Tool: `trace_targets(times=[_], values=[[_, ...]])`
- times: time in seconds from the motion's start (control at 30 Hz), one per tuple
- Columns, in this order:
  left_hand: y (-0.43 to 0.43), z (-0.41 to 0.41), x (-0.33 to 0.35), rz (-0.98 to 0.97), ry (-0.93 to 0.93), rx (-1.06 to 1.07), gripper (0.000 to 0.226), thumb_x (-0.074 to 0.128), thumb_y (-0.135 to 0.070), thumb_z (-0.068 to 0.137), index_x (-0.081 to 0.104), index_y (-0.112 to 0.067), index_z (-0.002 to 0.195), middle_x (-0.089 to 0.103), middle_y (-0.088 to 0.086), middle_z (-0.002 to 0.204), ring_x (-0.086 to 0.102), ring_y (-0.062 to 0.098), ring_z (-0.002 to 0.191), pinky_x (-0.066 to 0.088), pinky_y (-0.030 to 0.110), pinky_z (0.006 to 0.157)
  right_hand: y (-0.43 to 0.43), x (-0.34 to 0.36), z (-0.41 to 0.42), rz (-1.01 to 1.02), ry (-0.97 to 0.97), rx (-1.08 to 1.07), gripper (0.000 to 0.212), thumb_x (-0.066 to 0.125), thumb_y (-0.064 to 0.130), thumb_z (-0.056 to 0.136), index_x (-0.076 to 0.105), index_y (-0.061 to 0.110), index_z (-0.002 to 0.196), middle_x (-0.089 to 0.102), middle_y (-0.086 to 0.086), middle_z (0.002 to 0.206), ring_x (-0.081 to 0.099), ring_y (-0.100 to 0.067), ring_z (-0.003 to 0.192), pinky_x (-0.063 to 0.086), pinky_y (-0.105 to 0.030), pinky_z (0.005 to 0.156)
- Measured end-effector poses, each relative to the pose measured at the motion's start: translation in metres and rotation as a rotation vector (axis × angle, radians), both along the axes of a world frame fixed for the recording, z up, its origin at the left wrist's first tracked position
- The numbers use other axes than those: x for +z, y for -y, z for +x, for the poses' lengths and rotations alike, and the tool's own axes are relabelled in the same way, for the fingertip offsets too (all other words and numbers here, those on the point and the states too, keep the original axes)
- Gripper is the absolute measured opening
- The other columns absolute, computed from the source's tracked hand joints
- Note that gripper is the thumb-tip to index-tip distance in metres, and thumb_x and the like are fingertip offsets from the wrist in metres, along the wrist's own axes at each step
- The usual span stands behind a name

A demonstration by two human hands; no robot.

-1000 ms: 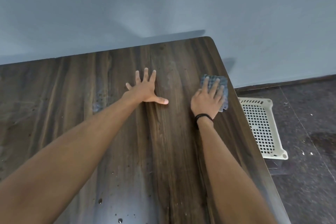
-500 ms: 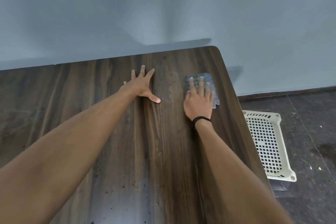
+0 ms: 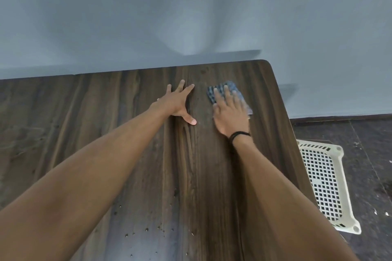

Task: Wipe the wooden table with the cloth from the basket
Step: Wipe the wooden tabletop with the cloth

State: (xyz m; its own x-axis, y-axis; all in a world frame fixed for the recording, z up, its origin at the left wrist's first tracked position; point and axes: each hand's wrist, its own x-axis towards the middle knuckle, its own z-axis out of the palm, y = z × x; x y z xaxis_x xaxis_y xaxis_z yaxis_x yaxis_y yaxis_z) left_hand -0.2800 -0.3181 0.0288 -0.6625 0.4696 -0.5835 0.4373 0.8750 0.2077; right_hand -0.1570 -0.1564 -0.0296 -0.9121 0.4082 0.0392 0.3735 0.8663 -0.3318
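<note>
Cloth (image 3: 234,89) is sliding left under my flat right hand (image 3: 230,114), left hand (image 3: 177,103) splayed on table (image 3: 95,116); mid-wipe, I'm reckoning near crumbs (image 3: 146,229) next.

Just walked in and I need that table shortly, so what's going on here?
A person is wiping the wooden table. Their right hand presses flat on a blue checked cloth near the far right corner. The left hand lies flat on the bare wood beside it, fingers spread. The white basket sits on the floor to the right of the table. Small specks show on the near part of the top, so that area looks not yet wiped.
</note>
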Motion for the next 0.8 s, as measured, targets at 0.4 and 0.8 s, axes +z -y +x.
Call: trace_targets(times=[0.4, 0.8], values=[[-0.001, -0.003, 0.004, -0.008, 0.013, 0.064, 0.142, 0.094, -0.05, 0.052, -0.005, -0.044, 0.155, -0.027, -0.002, 0.162, -0.022, 0.048, 0.145, 0.015, 0.072, 0.113, -0.035, 0.012, -0.058, -0.108, 0.036, -0.205, 0.058, 0.025, 0.037, 0.106, 0.006, 0.029, 0.16, -0.005, -0.005, 0.168, -0.004, -0.029, 0.154, -0.003, -0.048, 0.122], [-0.004, -0.003, 0.007, -0.034, 0.021, 0.064, 0.145, 0.092, -0.05, 0.055, -0.011, -0.039, 0.155, -0.029, 0.0, 0.162, -0.023, 0.049, 0.144, 0.013, 0.071, 0.114, -0.058, 0.018, -0.098, -0.15, -0.001, -0.4, 0.059, 0.024, 0.032, 0.105, 0.006, 0.024, 0.161, -0.004, -0.008, 0.168, -0.003, -0.03, 0.154, -0.002, -0.049, 0.124]])
